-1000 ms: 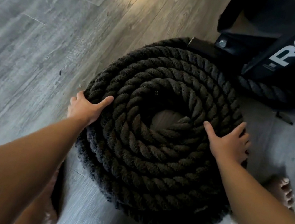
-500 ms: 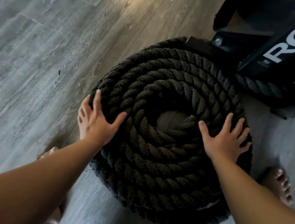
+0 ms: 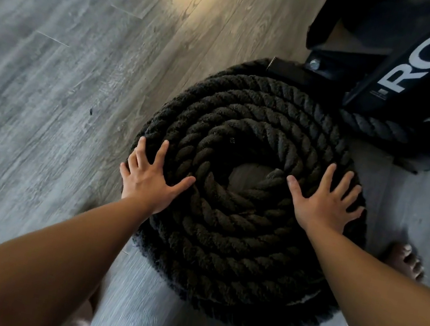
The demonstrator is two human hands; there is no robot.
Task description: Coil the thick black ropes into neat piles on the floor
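Observation:
A thick black twisted rope (image 3: 250, 129) lies wound in a round, stacked coil on the grey wood floor, with a small bare gap at its centre. My left hand (image 3: 149, 180) rests flat on the coil's left side, fingers spread, holding nothing. My right hand (image 3: 327, 201) lies flat on the coil's right side, fingers also spread. A further stretch of the rope (image 3: 376, 127) runs off to the right under a black frame.
A black metal equipment frame (image 3: 412, 67) with white lettering stands at the top right, its foot touching the coil's far edge. My bare right foot (image 3: 405, 260) is just right of the coil. Grey plank floor (image 3: 51, 78) stretches to the left.
Both hands have shifted from curling over the coil's outer edges to lying flat on top with fingers spread. The view has moved slightly.

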